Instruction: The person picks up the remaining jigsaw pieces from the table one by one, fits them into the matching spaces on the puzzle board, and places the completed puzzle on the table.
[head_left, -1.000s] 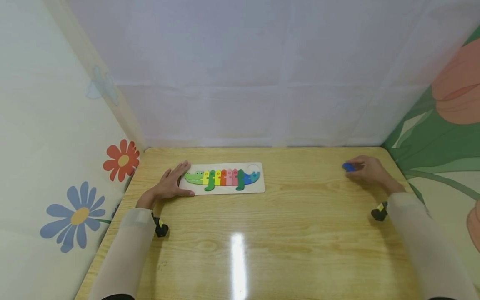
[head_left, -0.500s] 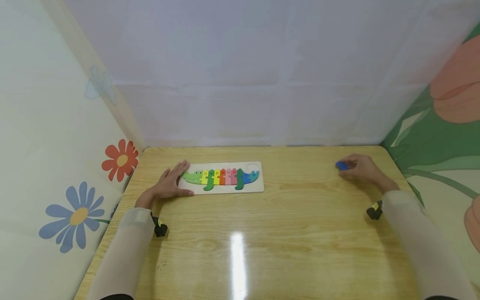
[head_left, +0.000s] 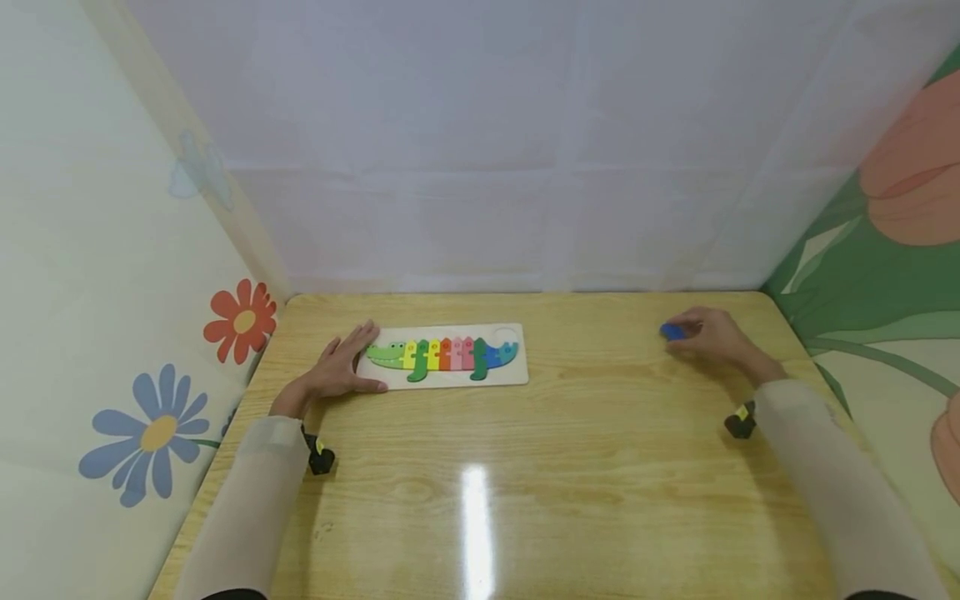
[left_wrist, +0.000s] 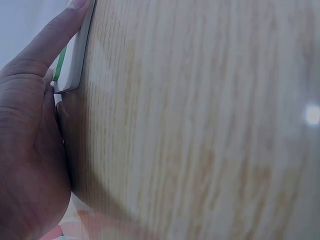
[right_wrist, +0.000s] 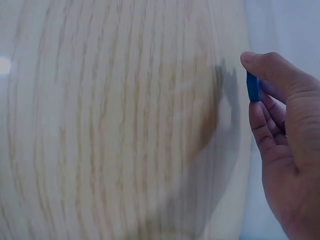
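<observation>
In the head view, a white puzzle board (head_left: pixel 517 377) lies at the middle left of the table, with a crocodile made of several coloured pieces from a green head to a blue tail. A round outline shows above the tail. My left hand (head_left: pixel 335 369) rests around the board's left end, fingers straight toward its far corner and thumb along the near edge. In the left wrist view, that thumb (left_wrist: pixel 47 42) lies against the board's edge (left_wrist: pixel 77 65). On the right, my right hand (head_left: pixel 708 333) pinches a small blue puzzle piece (head_left: pixel 672 332) above the table, between thumb and fingertips.
The wooden table (head_left: pixel 600 467) reflects a bright streak of light near its front. A pale cloth wall (head_left: pixel 525 208) stands along the back edge. Printed flower panels rise at the left (head_left: pixel 157 433) and right (head_left: pixel 907 192). Each wrist carries a small black camera.
My right hand has moved a little to the left, carrying the blue puzzle piece toward the board. The left hand and the board have stayed in place.
</observation>
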